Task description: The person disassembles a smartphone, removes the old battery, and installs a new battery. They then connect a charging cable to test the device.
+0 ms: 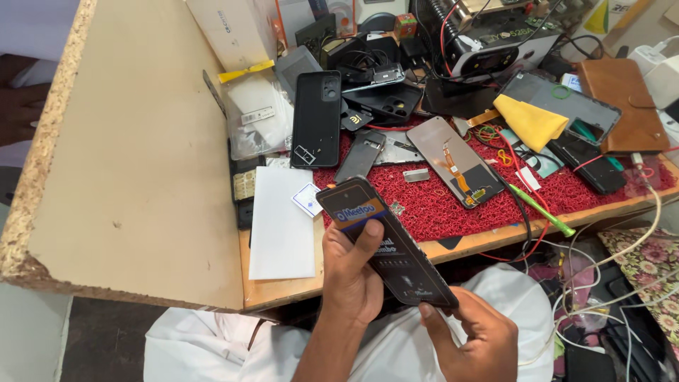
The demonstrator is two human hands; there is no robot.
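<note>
Two hands are gripping one long black phone-screen box above the bench edge. The left hand is clamping its upper half, thumb across the blue label; the right hand, at five o'clock, is pinching its lower corner. At one o'clock, a bare display panel is lying on the red mat.

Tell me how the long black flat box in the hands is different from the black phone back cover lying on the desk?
The long black flat box is held off the desk by the left hand and right hand; the black phone back cover lies flat, untouched. The box is tilted diagonally and has a blue-and-orange label; the cover lies nearly straight and has camera holes at its top. Both are black, flat and rectangular.
</note>
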